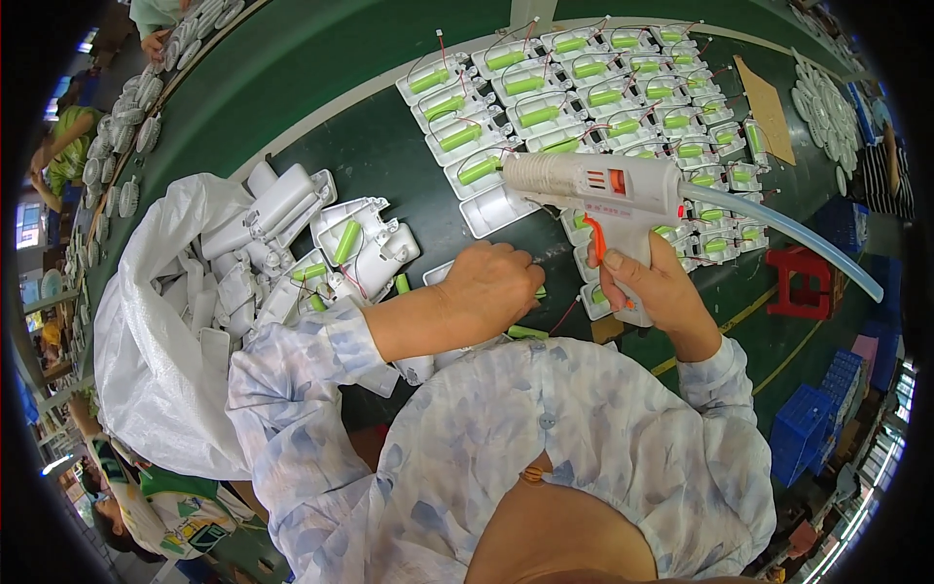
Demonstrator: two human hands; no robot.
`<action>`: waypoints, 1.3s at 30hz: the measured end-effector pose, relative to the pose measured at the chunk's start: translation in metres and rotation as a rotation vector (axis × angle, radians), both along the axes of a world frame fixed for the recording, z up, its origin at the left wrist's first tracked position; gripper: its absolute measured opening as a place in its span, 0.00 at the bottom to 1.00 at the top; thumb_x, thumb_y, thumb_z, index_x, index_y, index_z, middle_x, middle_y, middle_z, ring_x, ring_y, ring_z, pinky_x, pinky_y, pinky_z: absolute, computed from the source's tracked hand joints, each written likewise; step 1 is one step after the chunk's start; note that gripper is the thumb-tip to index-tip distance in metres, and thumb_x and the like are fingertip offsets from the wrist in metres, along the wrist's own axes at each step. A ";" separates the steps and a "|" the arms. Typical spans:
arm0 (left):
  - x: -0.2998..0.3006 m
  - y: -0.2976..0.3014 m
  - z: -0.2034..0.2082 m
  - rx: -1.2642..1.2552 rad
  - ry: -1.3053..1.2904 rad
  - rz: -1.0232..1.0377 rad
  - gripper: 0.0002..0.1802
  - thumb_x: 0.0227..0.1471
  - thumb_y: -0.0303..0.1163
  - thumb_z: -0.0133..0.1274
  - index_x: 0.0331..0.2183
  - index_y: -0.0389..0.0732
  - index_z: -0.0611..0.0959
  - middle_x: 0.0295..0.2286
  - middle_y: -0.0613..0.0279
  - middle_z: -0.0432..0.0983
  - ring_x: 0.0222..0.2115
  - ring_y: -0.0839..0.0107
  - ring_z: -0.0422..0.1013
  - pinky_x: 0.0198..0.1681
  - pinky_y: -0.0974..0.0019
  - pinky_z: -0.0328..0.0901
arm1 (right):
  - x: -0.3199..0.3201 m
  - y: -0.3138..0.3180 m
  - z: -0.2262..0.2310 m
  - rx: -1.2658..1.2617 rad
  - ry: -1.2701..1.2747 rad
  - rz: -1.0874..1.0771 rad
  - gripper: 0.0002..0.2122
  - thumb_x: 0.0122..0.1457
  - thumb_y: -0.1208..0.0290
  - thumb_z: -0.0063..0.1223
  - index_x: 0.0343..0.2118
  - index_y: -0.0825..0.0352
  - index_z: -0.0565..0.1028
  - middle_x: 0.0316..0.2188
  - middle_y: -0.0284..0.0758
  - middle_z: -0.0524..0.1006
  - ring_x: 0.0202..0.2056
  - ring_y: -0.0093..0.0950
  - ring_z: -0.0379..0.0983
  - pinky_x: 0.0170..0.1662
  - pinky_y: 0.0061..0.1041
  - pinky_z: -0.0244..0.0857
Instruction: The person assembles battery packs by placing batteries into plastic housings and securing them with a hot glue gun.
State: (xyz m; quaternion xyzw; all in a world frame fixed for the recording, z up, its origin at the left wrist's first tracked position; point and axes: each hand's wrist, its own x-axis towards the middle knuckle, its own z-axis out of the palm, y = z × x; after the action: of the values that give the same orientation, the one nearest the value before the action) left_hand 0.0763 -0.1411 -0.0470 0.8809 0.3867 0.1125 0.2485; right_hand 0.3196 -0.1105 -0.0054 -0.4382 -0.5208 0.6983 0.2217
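My right hand [657, 287] grips the handle of a white hot glue gun [593, 185], its fingers by the orange trigger. The gun's nozzle points left, over the near rows of white plastic housings [540, 117], most with a green battery [538, 117] and thin wires inside. A long translucent glue stick [788, 229] sticks out of its back end. Below the nozzle, an open white housing [496, 209] lies with no battery in it. My left hand [496, 277] is closed, palm down, just in front of that housing; a bit of green battery [541, 291] shows at its fingertips.
At the left, a white plastic sack [146, 341] spills white housings [282, 209] and battery-fitted parts onto the dark green table [379, 127]. A cardboard piece [764, 112] and round white parts [825, 107] lie far right. A red stool [800, 282] and blue crates [803, 433] stand beyond. Other people work on the left.
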 end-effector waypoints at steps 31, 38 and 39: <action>-0.150 0.067 0.029 -0.030 -0.260 0.650 0.09 0.49 0.27 0.56 0.35 0.35 0.83 0.30 0.55 0.82 0.31 0.64 0.78 0.39 0.65 0.71 | 0.018 -0.015 0.006 -0.077 0.136 0.011 0.18 0.64 0.67 0.50 0.52 0.72 0.68 0.47 0.38 0.76 0.22 0.20 0.70 0.24 0.20 0.65; -0.168 0.081 -0.012 -0.095 -0.456 0.728 0.12 0.50 0.19 0.50 0.40 0.35 0.73 0.29 0.58 0.78 0.31 0.72 0.75 0.39 0.67 0.70 | 0.021 -0.023 0.012 -0.063 0.057 0.031 0.17 0.64 0.67 0.50 0.50 0.73 0.70 0.33 0.35 0.77 0.21 0.19 0.68 0.26 0.20 0.64; -0.171 0.083 -0.014 -0.083 -0.390 0.710 0.19 0.49 0.19 0.50 0.46 0.36 0.72 0.30 0.58 0.78 0.31 0.72 0.75 0.38 0.67 0.70 | 0.019 -0.026 0.014 -0.050 0.061 0.012 0.17 0.64 0.65 0.51 0.50 0.73 0.70 0.25 0.33 0.75 0.20 0.18 0.67 0.25 0.19 0.62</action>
State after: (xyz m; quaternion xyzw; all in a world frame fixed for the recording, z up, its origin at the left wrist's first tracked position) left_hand -0.0945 -0.0582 -0.0608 0.6441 0.6165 0.3406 0.2985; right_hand 0.3385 -0.1364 0.0087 -0.4191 -0.4986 0.7255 0.2224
